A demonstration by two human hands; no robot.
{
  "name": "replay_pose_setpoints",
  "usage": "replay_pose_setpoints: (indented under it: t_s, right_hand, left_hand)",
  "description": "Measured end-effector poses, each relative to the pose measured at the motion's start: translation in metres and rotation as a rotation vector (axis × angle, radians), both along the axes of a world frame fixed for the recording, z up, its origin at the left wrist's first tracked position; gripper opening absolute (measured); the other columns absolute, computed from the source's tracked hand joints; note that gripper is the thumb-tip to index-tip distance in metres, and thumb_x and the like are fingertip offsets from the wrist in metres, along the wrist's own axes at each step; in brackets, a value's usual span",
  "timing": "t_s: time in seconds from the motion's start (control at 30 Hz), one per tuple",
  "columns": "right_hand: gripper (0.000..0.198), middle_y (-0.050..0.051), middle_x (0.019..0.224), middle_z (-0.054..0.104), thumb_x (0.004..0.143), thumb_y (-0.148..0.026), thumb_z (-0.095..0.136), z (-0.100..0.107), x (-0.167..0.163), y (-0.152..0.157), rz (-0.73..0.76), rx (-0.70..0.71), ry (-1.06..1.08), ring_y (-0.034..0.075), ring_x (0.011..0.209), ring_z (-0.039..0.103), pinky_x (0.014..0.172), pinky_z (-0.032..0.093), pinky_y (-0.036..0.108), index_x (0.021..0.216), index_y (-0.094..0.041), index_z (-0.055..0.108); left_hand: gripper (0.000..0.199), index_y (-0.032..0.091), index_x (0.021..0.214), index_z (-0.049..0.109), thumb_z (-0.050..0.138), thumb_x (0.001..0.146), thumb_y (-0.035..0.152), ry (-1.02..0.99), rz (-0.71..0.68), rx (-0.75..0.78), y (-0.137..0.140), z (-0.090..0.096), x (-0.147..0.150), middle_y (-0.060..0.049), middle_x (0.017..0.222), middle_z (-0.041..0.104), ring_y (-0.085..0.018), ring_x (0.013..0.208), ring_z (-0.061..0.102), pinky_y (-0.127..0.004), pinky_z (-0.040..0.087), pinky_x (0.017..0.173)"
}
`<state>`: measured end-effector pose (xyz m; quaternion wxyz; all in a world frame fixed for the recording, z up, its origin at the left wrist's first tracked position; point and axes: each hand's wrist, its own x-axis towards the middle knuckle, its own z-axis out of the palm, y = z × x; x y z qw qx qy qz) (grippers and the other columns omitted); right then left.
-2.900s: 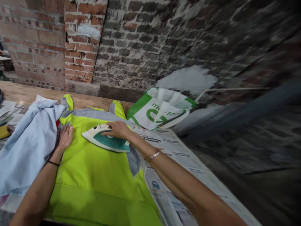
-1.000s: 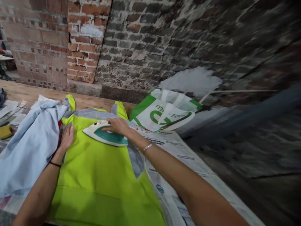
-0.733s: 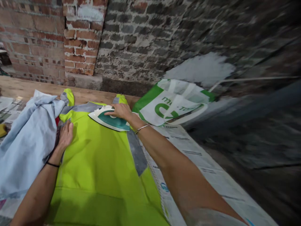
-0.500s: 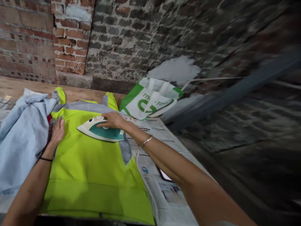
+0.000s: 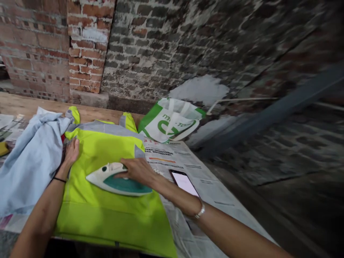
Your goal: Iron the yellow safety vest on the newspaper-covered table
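Observation:
A neon-yellow garment with grey bands (image 5: 113, 211) lies spread flat before me. My right hand (image 5: 138, 171) is wrapped round the handle of a white and teal clothes iron (image 5: 118, 182), whose soleplate rests on the middle of the garment with its tip to the left. Along the garment's left edge lies my left hand (image 5: 71, 152), fingers stretched out, between it and a light blue garment (image 5: 34, 154). Something dark under the left palm is mostly hidden.
Newspaper (image 5: 215, 186) covers the tabletop. A phone with a lit screen (image 5: 185, 182) lies right of the iron, partly behind my forearm. A white and green bag (image 5: 172, 120) stands at the back by the brick wall (image 5: 150, 46). Something yellow (image 5: 3, 148) sits at far left.
My right hand has drawn the iron toward me, down the garment. The phone shows more now. My left hand stays at the left edge; the view has shifted slightly.

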<state>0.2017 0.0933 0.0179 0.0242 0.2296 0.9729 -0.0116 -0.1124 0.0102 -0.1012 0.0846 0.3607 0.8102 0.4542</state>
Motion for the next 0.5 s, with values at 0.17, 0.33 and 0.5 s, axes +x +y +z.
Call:
replay_pose_setpoints:
  t_s: [0.17,0.33,0.5]
  right_hand:
    - [0.054,0.013,0.101,0.08,0.093,-0.071,0.061,-0.001,-0.067,0.071,-0.218,0.11,0.008,0.033,0.099,0.074,0.075,0.048,0.034,0.115,-0.024,0.073]
    - [0.064,0.019,0.122,0.076,0.093,-0.073,0.059,-0.004,-0.139,0.135,-0.341,0.108,0.054,0.036,0.115,0.069,0.088,0.051,0.038,0.124,-0.019,0.073]
    - [0.063,0.018,0.12,0.076,0.09,-0.073,0.063,-0.005,-0.162,0.148,-0.222,0.054,0.07,0.035,0.111,0.069,0.081,0.048,0.036,0.118,-0.018,0.075]
  left_hand:
    - [0.067,0.013,0.154,0.048,0.028,0.106,0.055,0.009,0.002,-0.015,-0.002,-0.004,0.004,-0.018,0.161,0.048,-0.028,0.155,0.038,-0.045,0.023,0.13]
    - [0.067,0.012,0.154,0.048,0.029,0.106,0.054,0.026,0.0,-0.025,-0.003,-0.008,0.007,-0.016,0.161,0.05,-0.028,0.155,0.039,-0.045,0.023,0.13]
    - [0.067,0.013,0.157,0.045,0.031,0.107,0.054,-0.002,0.006,-0.045,-0.004,-0.005,0.007,-0.015,0.163,0.047,-0.027,0.155,0.038,-0.043,0.024,0.13]
